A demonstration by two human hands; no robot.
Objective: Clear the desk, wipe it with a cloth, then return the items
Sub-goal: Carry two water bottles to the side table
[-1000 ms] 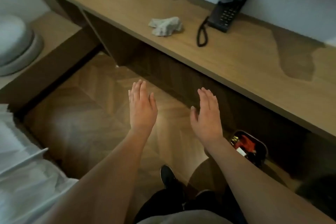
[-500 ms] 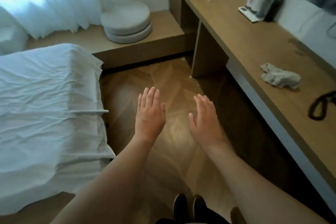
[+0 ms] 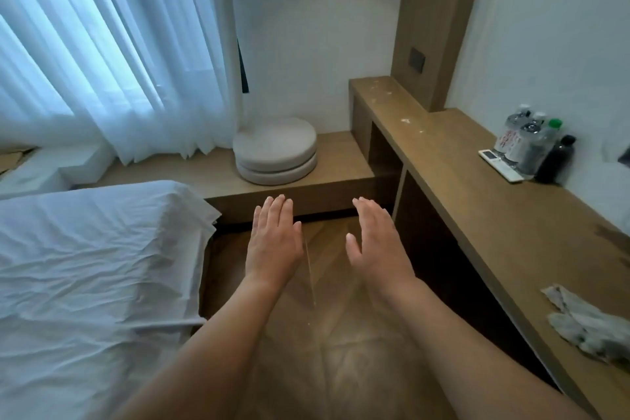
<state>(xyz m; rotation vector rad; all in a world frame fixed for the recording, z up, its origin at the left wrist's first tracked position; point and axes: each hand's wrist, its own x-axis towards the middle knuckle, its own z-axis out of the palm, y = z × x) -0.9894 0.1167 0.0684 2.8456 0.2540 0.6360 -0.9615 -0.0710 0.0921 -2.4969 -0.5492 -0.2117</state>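
two bare hands, the left hand [image 3: 274, 242] and right hand [image 3: 376, 245], hover flat and empty at centre frame over the herringbone wood floor [image 3: 341, 334]. on the long light-wood desk [image 3: 477, 215] along the right, one crumpled grey-white cloth [image 3: 586, 324] lies lower right, and several plastic bottles [image 3: 526, 143] and one white remote [image 3: 499, 164] stand upper right. one white-sheeted bed [image 3: 85, 276] fills the left, two stacked round cushions [image 3: 276, 150] sit above centre, and sheer curtains [image 3: 112, 44] hang upper left.
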